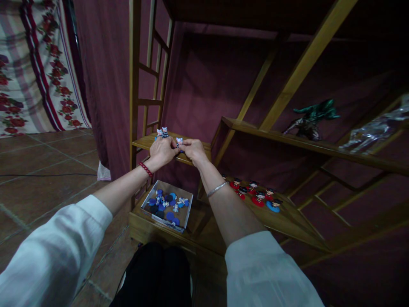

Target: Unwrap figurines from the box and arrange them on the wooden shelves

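My left hand [162,151] and my right hand [193,151] meet over a small wooden shelf [143,142], fingers curled together around a tiny figurine [179,142] with a blue base. Two more small figurines [162,132] stand on the shelf just behind my left hand. A red bead bracelet circles my left wrist, a silver bangle my right. Below my arms an open box [188,200] holds blue discs and several small white figurines.
Several red-based figurines and a blue one [258,196] stand in a row on a lower wooden shelf [287,221]. A dark green figure [311,117] and a plastic-wrapped item [373,132] sit on the upper right shelf. Maroon cloth backs the rack. Tiled floor lies left.
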`<state>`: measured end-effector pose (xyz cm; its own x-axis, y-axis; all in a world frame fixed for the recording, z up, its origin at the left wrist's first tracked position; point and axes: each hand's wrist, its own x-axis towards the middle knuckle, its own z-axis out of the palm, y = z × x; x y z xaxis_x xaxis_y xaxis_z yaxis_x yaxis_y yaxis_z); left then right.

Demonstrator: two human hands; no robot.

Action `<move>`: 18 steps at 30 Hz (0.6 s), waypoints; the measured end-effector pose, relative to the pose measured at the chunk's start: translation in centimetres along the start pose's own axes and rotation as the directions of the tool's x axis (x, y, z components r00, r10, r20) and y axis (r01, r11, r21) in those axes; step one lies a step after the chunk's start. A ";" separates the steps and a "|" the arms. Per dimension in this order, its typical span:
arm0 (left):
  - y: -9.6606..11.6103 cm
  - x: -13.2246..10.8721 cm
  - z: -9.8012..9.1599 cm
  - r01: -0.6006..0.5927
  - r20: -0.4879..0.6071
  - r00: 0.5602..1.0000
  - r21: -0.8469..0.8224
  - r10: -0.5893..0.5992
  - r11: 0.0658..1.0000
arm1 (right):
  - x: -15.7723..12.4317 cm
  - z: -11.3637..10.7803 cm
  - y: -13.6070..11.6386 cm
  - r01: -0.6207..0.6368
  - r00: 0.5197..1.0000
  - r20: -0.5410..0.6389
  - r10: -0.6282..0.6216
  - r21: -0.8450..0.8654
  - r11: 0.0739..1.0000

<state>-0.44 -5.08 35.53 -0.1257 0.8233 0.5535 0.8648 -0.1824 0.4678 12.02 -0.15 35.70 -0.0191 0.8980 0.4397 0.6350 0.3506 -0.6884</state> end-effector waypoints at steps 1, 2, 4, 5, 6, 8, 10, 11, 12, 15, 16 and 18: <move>0.0 0.1 0.1 0.002 0.000 1.000 0.006 -0.002 1.000 | 0.1 0.0 0.0 0.000 1.000 0.001 0.000 0.008 1.000; 0.0 0.2 0.1 0.003 0.001 1.000 0.011 -0.003 1.000 | 0.2 0.0 0.1 0.001 1.000 0.002 -0.001 0.016 1.000; 0.0 0.4 0.2 -0.001 0.007 1.000 0.017 0.001 1.000 | 0.4 0.1 0.1 -0.001 1.000 0.004 0.001 0.029 1.000; 0.0 0.5 0.2 -0.001 0.012 1.000 0.020 0.001 1.000 | 0.5 0.2 0.2 -0.005 1.000 0.003 0.004 0.033 0.999; 0.0 0.6 0.2 0.002 0.017 1.000 0.022 -0.003 1.000 | 0.7 0.2 0.2 -0.013 1.000 0.000 0.013 0.035 0.999; 0.0 0.8 0.2 0.009 0.019 1.000 0.026 -0.010 1.000 | 0.9 0.2 0.2 -0.028 1.000 -0.005 0.028 0.033 0.999; 0.0 0.9 0.2 0.016 0.022 1.000 0.023 -0.017 1.000 | 1.1 0.2 0.2 -0.041 0.999 -0.013 0.042 0.029 0.999; -0.1 1.0 0.2 0.016 0.025 1.000 0.018 -0.016 1.000 | 1.2 0.2 0.2 -0.045 0.999 -0.016 0.046 0.031 0.999; -0.1 1.1 0.2 0.013 0.028 1.000 0.013 -0.013 1.000 | 1.2 0.2 0.2 -0.048 0.999 -0.018 0.049 0.036 0.998; -0.3 1.2 0.3 -0.003 0.030 1.000 0.004 0.003 1.000 | 1.5 0.2 0.3 -0.064 0.998 -0.020 0.066 0.066 0.996; -0.4 1.2 0.3 -0.008 0.029 1.000 0.007 0.008 1.000 | 1.5 0.2 0.3 -0.069 0.997 -0.022 0.071 0.073 0.995; -0.4 1.2 0.4 -0.013 0.029 1.000 0.020 0.013 1.000 | 1.6 0.1 0.3 -0.076 0.996 -0.031 0.078 0.076 0.994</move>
<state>-0.75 -3.79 35.80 -0.1009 0.8359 0.5394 0.8761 -0.1822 0.4464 12.09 1.47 36.10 0.0546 0.9139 0.4023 0.5743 0.3009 -0.7614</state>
